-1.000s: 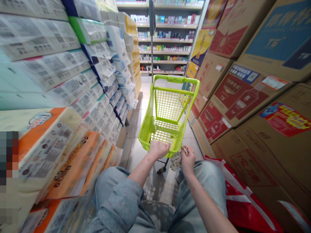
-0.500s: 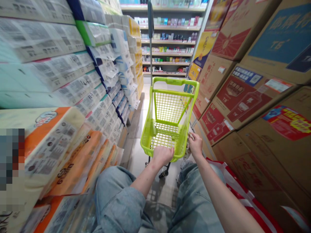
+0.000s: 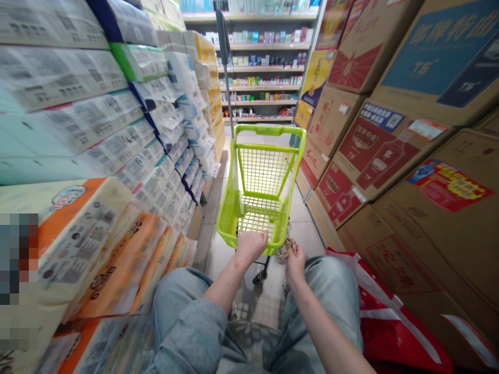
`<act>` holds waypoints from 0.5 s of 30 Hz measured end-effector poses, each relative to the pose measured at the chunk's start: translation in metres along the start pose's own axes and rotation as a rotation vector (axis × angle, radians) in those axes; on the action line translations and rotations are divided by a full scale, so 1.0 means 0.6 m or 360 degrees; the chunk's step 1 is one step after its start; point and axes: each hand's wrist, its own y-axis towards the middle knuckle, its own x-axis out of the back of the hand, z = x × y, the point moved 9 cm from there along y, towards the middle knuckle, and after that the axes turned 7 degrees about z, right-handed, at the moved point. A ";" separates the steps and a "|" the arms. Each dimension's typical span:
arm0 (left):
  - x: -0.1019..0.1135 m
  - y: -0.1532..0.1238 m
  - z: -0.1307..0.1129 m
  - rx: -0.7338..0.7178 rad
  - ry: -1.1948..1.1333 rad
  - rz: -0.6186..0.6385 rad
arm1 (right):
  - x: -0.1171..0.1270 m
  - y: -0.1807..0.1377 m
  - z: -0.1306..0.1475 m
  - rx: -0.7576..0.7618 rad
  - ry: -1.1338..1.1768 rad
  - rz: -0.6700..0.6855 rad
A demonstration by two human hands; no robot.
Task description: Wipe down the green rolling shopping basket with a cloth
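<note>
A lime-green shopping cart (image 3: 291,176) with a mesh basket stands upright on the floor between my knees, and no goods show inside it. My left hand (image 3: 252,245) is closed around the basket's near rim. Just right of the near corner, my right hand (image 3: 296,262) pinches a crumpled, light patterned cloth (image 3: 286,250). That cloth lies close against the outside of the basket; whether it touches the plastic I cannot tell. A thin pole with a dark grey panel (image 3: 223,39) rises from the basket's far left corner.
Stacked tissue packs (image 3: 105,130) wall the left side, with orange packs (image 3: 120,265) nearest me. Cardboard cartons (image 3: 374,140) are piled on the right, a red bag (image 3: 390,317) at their foot. Shelves of small goods (image 3: 261,67) cross the aisle's far end.
My right hand has moved left and toward me with the cloth, from the basket's right side to its near right corner. My left hand keeps its hold on the rim. The view has shifted slightly.
</note>
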 end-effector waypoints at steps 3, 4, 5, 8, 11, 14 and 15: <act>-0.002 0.003 0.001 0.0037 0.0034 0.0010 | 0.003 -0.005 -0.020 -0.0032 0.0103 -0.0070; -0.003 0.004 0.002 0.0050 0.0048 0.0010 | 0.003 -0.008 -0.023 -0.0049 0.0115 -0.0076; -0.004 0.005 0.001 0.0060 0.0059 0.0011 | 0.001 -0.012 -0.023 -0.0062 0.0119 -0.0075; -0.006 0.008 -0.001 0.0066 0.0068 0.0011 | -0.007 -0.034 -0.013 -0.0032 0.0115 -0.0042; -0.006 0.009 -0.002 0.0079 0.0048 0.0009 | -0.013 -0.061 0.006 0.0061 0.0047 -0.0044; -0.005 0.008 -0.001 0.0101 0.0018 0.0023 | -0.016 -0.078 0.021 0.0108 -0.0156 -0.0063; -0.005 0.008 -0.001 0.0100 0.0014 0.0032 | -0.016 -0.080 0.024 0.0117 -0.0234 -0.0068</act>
